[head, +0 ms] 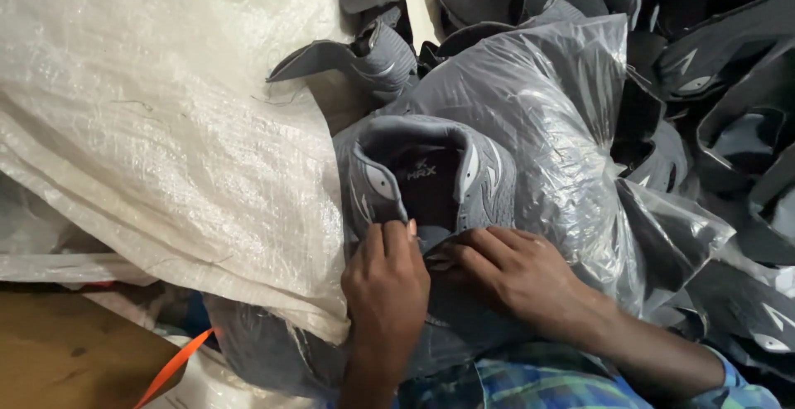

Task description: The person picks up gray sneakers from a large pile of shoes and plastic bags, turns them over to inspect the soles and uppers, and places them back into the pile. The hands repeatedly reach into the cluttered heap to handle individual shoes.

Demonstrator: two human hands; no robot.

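Pinching the front edge of a grey shoe upper (418, 181) with both hands, a person in a blue-green checked sleeve (530, 380) works over a heap of the same parts. The left hand (385, 281) has its fingers curled together, thumb and fingertips nipping the rim at the opening; the right hand (517, 272) lies beside it, fingers bent and pressed onto the same edge, the two hands almost touching. The upper sits upright between a white woven sack (166, 127) on the left and a clear plastic bag (546, 119) on the right, leaning against both. An orange strap (174, 368) shows low at the left, above a brown floor (50, 351). Beyond, more dark grey uppers (720, 86) lie piled to the top of the frame. The soft material looks likely to buckle or slip if the grip loosens, and the slick bag beneath could let the piece slide sideways into the pile.
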